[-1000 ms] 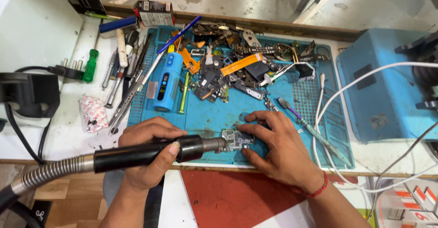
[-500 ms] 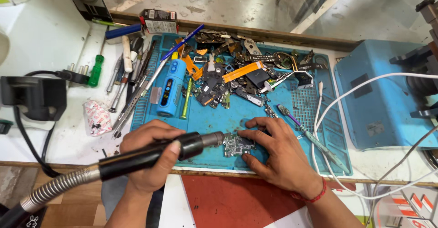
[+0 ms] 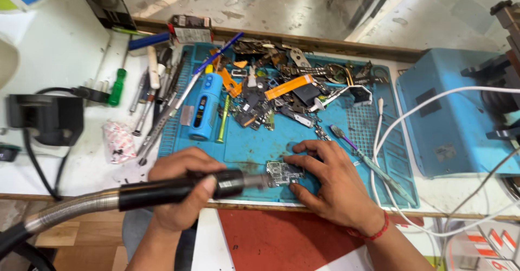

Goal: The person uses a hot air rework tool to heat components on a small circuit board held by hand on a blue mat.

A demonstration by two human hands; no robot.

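A small green circuit board [image 3: 281, 172] is pinned flat on the blue silicone work mat [image 3: 260, 146] by the right hand [image 3: 330, 181], while a black rotary handpiece on a metal flexible shaft [image 3: 179, 188] is gripped closed in the left hand [image 3: 181, 187], tip at the board's edge.

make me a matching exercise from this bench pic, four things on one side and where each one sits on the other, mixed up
Things:
1. rotary tool handpiece
2. small circuit board
3. blue cylindrical gadget
4. green-handled screwdriver

Places:
A. on the white bench, left of the blue mat
B. gripped in the left hand
C. under the right hand fingertips
D. lying on the mat's left part

Pairs: 1-B, 2-C, 3-D, 4-A
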